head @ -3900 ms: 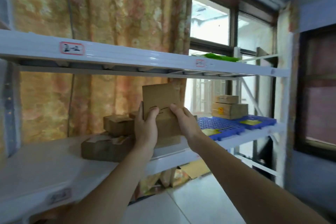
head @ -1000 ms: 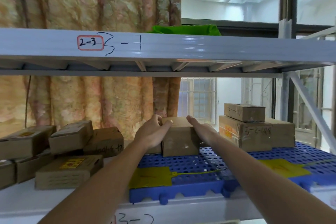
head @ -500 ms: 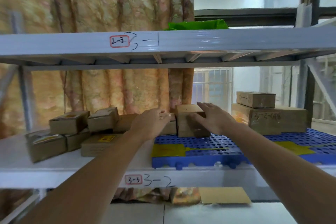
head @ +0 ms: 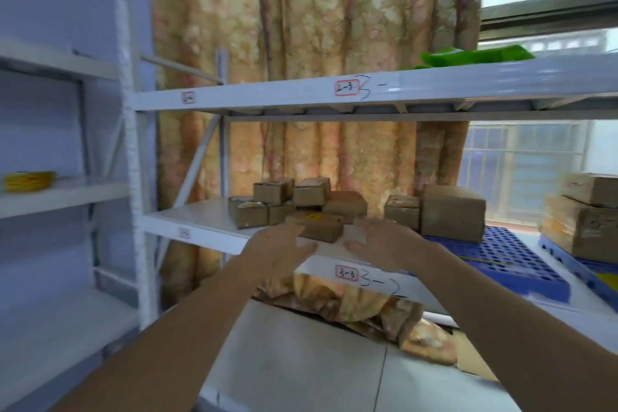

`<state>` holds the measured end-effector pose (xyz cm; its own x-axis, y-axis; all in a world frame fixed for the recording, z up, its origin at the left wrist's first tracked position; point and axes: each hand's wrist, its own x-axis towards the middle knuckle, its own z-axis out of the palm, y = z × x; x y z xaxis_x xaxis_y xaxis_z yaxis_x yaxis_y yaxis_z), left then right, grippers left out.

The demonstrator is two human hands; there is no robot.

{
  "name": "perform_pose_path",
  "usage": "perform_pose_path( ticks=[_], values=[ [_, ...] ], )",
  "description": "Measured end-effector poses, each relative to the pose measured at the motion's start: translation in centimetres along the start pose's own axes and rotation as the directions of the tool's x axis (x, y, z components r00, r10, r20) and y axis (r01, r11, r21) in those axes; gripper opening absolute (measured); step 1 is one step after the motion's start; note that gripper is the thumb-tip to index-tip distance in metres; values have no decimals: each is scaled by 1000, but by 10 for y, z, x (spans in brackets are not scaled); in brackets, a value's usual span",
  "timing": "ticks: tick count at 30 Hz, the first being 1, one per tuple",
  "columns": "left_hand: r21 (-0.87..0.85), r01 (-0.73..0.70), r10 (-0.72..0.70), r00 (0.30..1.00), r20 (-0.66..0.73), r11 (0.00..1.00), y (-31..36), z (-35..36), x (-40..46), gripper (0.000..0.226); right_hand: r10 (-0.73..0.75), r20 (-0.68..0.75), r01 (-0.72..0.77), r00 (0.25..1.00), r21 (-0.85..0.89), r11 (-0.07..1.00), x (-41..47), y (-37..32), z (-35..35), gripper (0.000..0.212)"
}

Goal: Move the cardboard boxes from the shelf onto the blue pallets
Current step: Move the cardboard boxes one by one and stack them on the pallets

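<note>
**At the shelf's front edge: reaching for the next box**

Toward the left of the shelf [head: 200, 216], a heap of boxes [head: 294, 207] waits on bare white board; further right, one box [head: 451, 212] stands on the blue pallet [head: 501, 254], and a second pallet [head: 568, 259] carries stacked boxes [head: 585, 227]. Both hands are empty. The left hand [head: 277, 252] and right hand [head: 388, 244] hover with fingers spread, flanking the flat box [head: 316, 226] nearest the front edge; contact cannot be confirmed. The step in hand appears to be the reach. Next, the hands must close on that box's two ends, lift it, and carry it rightward to the pallet.
</note>
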<state>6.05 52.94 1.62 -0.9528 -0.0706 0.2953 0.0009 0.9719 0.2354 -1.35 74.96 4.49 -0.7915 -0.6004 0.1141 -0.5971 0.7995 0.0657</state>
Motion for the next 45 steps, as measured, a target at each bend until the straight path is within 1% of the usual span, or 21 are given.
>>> perform_pose_path(
  ticks=[4, 6, 8, 9, 12, 14, 17, 19, 24, 27, 28, 30, 32, 34, 37, 40, 43, 45],
  values=[
    [46, 111, -110, 994, -26, 993, -46, -20, -34, 71, -74, 11, 73, 997, 28, 997, 16, -53, 2, 80],
    [52, 150, -148, 988, -40, 987, -72, -30, -46, 73, -87, 10, 87, 996, 46, 995, 28, -80, 5, 75],
    [47, 167, -165, 985, -50, 985, -99, -40, -58, 73, -98, -24, 99, 995, 54, 994, 41, -109, 10, 68],
    [41, 175, -173, 984, -53, 984, -113, -44, -63, 73, -101, -38, 103, 994, 53, 993, 48, -123, 13, 68],
    [36, 200, -198, 979, -56, 979, -158, -58, -73, 73, -101, -26, 102, 995, 49, 994, 69, -167, 17, 76],
    [31, 218, -217, 975, -53, 975, -189, -66, -73, 74, -111, -44, 113, 993, 51, 992, 82, -194, 18, 78],
    [18, 223, -222, 974, -40, 975, -223, -73, -69, 71, -107, -77, 113, 991, 79, 990, 95, -225, 22, 77],
    [14, 198, -198, 980, -34, 980, -239, -75, -61, 70, -104, -78, 111, 992, 90, 990, 106, -236, 27, 74],
    [-31, 124, -125, 992, -22, 992, -261, -70, -26, 70, -28, -106, 38, 994, 97, 995, 140, -232, 20, 69],
    [-75, 94, -98, 994, -52, 993, -267, -60, 5, 69, 27, -172, -5, 985, 127, 992, 166, -220, 18, 54],
    [-99, 92, -98, 994, -52, 991, -266, -57, 16, 68, 46, -199, -16, 979, 146, 989, 175, -214, 19, 53],
    [-174, 75, -87, 994, -61, 982, -266, -51, 41, 61, 100, -271, -35, 957, 232, 972, 192, -204, 20, 54],
    [-269, 45, -68, 995, -78, 962, -265, -46, 68, 44, 166, -336, -41, 927, 349, 936, 207, -194, 20, 57],
    [-340, 21, -57, 994, -95, 940, -261, -41, 97, 49, 219, -361, -47, 906, 430, 902, 224, -183, 17, 63],
    [-454, 28, -89, 990, -113, 891, -258, -36, 142, 64, 318, -342, -77, 884, 564, 822, 253, -168, 7, 69],
    [-598, 17, -118, 984, -131, 801, -249, -30, 182, 65, 438, -272, -117, 857, 725, 679, 279, -162, -1, 70],
    [-680, 15, -144, 981, -134, 733, -239, -25, 212, 62, 473, -237, -137, 849, 765, 629, 300, -159, 1, 69],
    [-695, 18, -133, 985, -112, 719, -235, -23, 230, 70, 490, -215, -156, 844, 778, 609, 312, -156, 3, 70]
  ],
)
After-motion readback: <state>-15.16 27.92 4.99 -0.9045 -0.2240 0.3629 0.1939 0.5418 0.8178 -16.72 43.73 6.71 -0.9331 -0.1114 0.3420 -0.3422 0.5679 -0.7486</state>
